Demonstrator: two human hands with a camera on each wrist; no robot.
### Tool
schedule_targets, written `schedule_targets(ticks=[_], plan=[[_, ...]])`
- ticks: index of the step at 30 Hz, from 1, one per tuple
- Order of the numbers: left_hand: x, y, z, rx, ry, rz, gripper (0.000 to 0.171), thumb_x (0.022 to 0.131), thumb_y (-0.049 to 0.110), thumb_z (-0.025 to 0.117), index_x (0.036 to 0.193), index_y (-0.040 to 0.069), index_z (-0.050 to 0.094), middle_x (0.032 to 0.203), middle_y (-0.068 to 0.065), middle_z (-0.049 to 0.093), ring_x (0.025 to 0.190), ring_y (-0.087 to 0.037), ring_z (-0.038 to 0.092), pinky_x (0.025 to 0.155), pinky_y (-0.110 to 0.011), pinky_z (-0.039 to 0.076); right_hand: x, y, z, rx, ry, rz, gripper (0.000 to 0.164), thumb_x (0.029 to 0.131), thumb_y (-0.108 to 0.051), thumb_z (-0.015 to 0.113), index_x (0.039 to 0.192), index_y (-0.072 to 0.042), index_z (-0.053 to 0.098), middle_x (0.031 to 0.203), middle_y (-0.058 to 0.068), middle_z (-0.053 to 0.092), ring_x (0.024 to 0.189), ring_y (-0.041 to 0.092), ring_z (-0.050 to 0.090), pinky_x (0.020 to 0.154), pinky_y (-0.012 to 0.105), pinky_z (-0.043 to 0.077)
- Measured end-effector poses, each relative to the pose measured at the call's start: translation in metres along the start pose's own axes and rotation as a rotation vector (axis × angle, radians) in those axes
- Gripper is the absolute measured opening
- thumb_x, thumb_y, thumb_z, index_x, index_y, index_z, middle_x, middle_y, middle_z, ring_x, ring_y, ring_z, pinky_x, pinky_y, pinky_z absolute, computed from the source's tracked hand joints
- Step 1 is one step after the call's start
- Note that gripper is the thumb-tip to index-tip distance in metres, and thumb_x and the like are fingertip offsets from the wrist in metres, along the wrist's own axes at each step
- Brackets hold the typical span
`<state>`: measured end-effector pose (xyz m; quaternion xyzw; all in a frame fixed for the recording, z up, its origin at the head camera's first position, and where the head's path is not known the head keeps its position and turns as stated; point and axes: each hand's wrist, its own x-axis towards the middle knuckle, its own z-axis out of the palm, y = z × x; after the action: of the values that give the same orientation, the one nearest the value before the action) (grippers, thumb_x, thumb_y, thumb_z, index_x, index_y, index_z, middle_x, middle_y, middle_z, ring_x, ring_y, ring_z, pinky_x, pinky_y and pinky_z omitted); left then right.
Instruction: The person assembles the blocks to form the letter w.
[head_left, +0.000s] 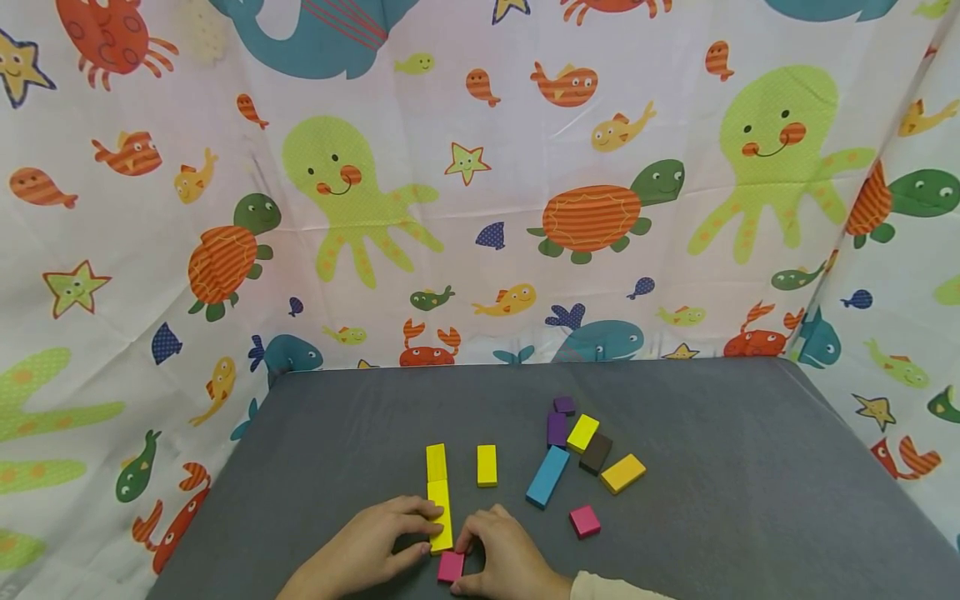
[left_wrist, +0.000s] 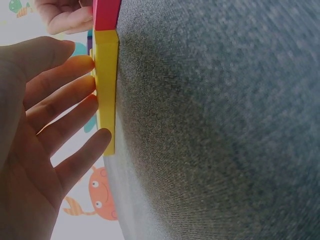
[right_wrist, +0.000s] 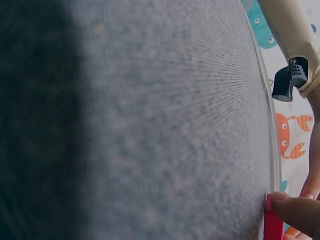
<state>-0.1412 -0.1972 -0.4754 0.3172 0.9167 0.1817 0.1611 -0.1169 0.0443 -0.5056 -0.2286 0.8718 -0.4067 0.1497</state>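
Two yellow blocks lie end to end in a line, a shorter one (head_left: pixel 436 462) at the far end and a longer one (head_left: pixel 441 521) nearer. My left hand (head_left: pixel 375 542) lies along the left side of the longer block, and in the left wrist view its straight, spread fingers (left_wrist: pixel 82 87) touch that block's side. At the near end of the line sits a pink block (head_left: pixel 451 567), against the longer yellow one. My right hand (head_left: pixel 510 554) pinches this pink block, with the thumb (right_wrist: pixel 295 209) on it in the right wrist view.
A separate yellow block (head_left: pixel 487 465) lies right of the line. Further right are a blue block (head_left: pixel 547 477), purple blocks (head_left: pixel 557 429), another yellow block (head_left: pixel 582 433), a dark brown block (head_left: pixel 596 454), an orange-yellow block (head_left: pixel 623 474) and a second pink block (head_left: pixel 585 522). A patterned curtain (head_left: pixel 510 208) hangs behind the grey table (head_left: pixel 337 433).
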Motion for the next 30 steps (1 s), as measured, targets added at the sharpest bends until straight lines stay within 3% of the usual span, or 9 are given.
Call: schedule_targets(ticks=[7,18,24,30], plan=[[-0.001,0.0,0.0,-0.029,-0.004,-0.001,0.029,0.094,0.045,0.062,0.12,0.035,0.069,0.132,0.016,0.06,0.119,-0.009,0.059,0.102,-0.042,0.053,-0.001,0.001,-0.003,0.018,-0.004,-0.046,0.033,0.072,-0.034,0.088,0.093,-0.027,0.064,0.085,-0.017,0.06,0.079,-0.001,0.042,0.067,0.015,0.038],[0.0,0.001,0.001,-0.027,-0.003,-0.002,0.029,0.094,0.045,0.063,0.12,0.035,0.069,0.13,0.016,0.061,0.117,-0.007,0.059,0.101,-0.04,0.054,0.001,0.001,-0.014,0.125,-0.075,-0.002,0.032,0.075,-0.031,0.086,0.098,-0.024,0.066,0.091,-0.013,0.063,0.084,0.002,0.049,0.071,0.017,0.043],[0.0,0.002,0.0,-0.024,0.001,-0.009,0.029,0.094,0.045,0.064,0.12,0.034,0.07,0.13,0.016,0.061,0.116,-0.008,0.06,0.1,-0.041,0.055,0.004,0.003,-0.027,0.123,-0.029,-0.041,0.034,0.076,-0.032,0.086,0.102,-0.022,0.066,0.093,-0.009,0.064,0.084,0.002,0.055,0.075,0.019,0.05],[0.002,0.002,0.0,-0.015,-0.003,-0.022,0.028,0.093,0.045,0.065,0.119,0.035,0.07,0.13,0.016,0.062,0.117,-0.009,0.059,0.101,-0.043,0.054,0.015,0.007,-0.049,0.079,0.08,-0.051,0.039,0.079,-0.03,0.084,0.111,-0.017,0.066,0.1,-0.002,0.067,0.089,0.011,0.06,0.082,0.026,0.055]])
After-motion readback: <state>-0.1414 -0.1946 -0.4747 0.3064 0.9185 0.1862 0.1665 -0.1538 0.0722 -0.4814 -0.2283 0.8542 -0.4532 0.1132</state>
